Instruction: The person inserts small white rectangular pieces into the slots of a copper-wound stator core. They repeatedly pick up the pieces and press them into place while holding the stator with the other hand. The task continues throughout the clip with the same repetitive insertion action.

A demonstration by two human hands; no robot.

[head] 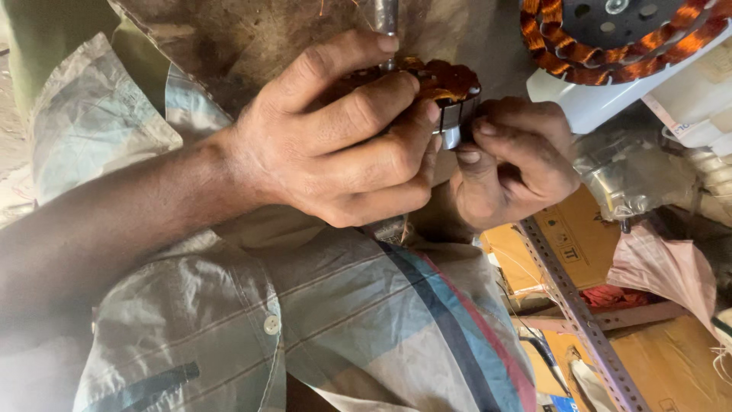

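The left hand point(343, 137) holds a small motor stator point(438, 88), a round metal core with copper-coloured windings, near the top centre of the view. Its grip is pressed together on the stator: the thumb lies on the top and the other fingers point(381, 103) curl over the side, covering most of it. A metal shaft point(386, 19) stands out of the stator toward 12 o'clock. The right hand point(515, 164) is at 3 o'clock from the left one, touching it; its grip pinches the shiny rim of the stator from the lower right side. Both hands keep the stator in the air, above the checked shirt point(320, 320) of the person.

At 2 o'clock from the hands, a bigger stator point(610, 42) with orange windings lies on a white housing point(602, 103). At 5 o'clock there is a perforated metal angle bar point(572, 305), with a cardboard box point(579, 236) behind it.
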